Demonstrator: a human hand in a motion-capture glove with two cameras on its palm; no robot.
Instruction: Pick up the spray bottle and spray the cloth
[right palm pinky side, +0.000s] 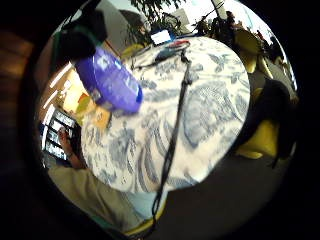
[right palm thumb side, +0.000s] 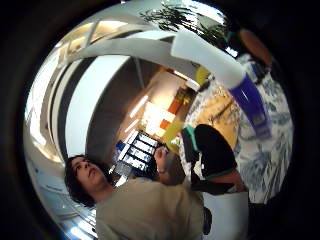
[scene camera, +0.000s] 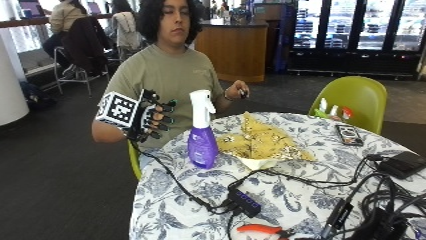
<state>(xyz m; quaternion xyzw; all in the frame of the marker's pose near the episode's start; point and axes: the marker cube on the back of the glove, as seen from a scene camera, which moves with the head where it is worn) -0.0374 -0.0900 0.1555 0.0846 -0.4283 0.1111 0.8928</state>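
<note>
A purple spray bottle (scene camera: 202, 131) with a white trigger head stands upright on the round table's blue-flowered cloth cover (scene camera: 173, 200), near the edge by the person. Just behind it lies a crumpled yellow patterned cloth (scene camera: 263, 142). My gloved right hand (scene camera: 150, 116) hovers in the air beside the bottle on the table-edge side, at the height of the trigger head, fingers loosely spread and touching nothing. The palm views show the bottle (right palm pinky side: 112, 80) (right palm thumb side: 250, 102) close by, with the yellow cloth (right palm thumb side: 220, 112) beyond it. The bare left hand (scene camera: 237, 90) is raised behind the table.
Black cables run across the table to a small hub (scene camera: 246, 201). Orange-handled pliers (scene camera: 263, 230) lie at the front edge. A phone (scene camera: 349, 134) and a black box (scene camera: 403, 164) sit at the far side. A green chair (scene camera: 353, 97) stands behind the table.
</note>
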